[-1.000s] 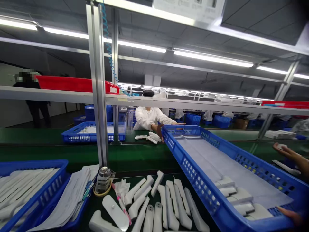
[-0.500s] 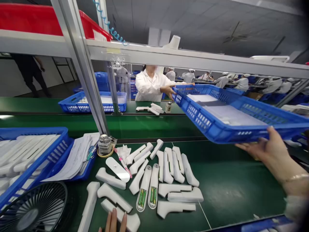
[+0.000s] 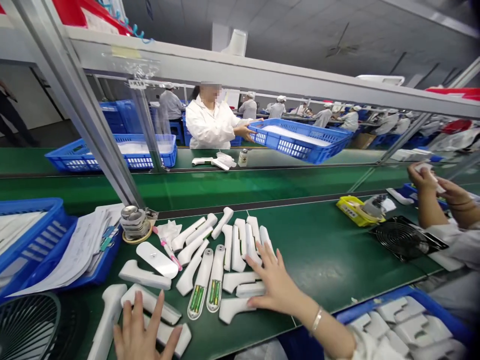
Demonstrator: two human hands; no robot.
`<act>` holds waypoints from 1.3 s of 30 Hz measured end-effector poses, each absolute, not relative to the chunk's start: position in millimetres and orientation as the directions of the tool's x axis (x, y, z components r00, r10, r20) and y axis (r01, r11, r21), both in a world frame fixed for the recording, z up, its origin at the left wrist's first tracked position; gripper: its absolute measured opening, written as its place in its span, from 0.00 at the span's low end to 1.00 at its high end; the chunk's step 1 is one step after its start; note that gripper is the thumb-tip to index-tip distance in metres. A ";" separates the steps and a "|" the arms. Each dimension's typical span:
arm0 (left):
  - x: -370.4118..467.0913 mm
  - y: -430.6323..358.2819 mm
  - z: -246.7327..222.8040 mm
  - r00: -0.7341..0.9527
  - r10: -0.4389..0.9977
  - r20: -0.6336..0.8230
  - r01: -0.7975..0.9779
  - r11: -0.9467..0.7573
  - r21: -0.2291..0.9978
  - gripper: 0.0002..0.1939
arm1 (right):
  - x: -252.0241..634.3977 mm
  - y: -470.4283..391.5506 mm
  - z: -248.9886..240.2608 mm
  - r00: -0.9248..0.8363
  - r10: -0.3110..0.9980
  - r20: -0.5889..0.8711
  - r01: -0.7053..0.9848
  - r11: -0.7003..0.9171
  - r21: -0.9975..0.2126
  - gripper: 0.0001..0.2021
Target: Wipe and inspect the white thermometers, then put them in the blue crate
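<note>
Several white handheld devices, shaped like infrared thermometers, lie on the green bench; two upright ones [image 3: 215,285] show green batteries in their open compartments. My left hand [image 3: 140,325], fingers spread, is over the white devices [image 3: 153,302] at the lower left. My right hand [image 3: 275,280] spreads its fingers over the right side of the group, above the sideways devices [image 3: 240,282]; whether it touches them I cannot tell. A smooth white oval-ended piece [image 3: 157,260] and a pink-handled tool [image 3: 170,252] lie at the left of the group.
Across the bench a co-worker [image 3: 213,122] holds a blue crate [image 3: 300,150]. Papers [image 3: 80,250], a metal-topped jar [image 3: 133,222] and a black fan [image 3: 28,327] stand left. To the right are a yellow tray [image 3: 354,212], another person's hands [image 3: 431,180] and a blue bin [image 3: 416,295].
My right hand has let go of the blue crate and come down over the devices. The crate is now farther off, in the co-worker's hands. The view has swung right.
</note>
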State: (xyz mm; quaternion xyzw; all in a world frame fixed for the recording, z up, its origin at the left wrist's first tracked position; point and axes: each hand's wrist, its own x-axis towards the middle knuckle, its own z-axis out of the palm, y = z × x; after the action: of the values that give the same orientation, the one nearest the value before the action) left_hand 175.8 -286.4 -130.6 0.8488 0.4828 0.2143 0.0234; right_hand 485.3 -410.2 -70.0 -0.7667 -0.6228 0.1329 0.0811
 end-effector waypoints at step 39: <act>612.4 -349.4 -85.7 0.854 0.520 0.019 0.478 -0.798 0.366 0.42 | 758.2 -483.7 -100.5 0.608 0.794 0.011 0.791 -0.605 -0.088 0.31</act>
State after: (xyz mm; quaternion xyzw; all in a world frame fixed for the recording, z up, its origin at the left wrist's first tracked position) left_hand 612.4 -349.4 -85.7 0.9464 0.2637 0.0591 0.1771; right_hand 758.2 -483.7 -100.5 -0.8957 -0.4424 0.0147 0.0421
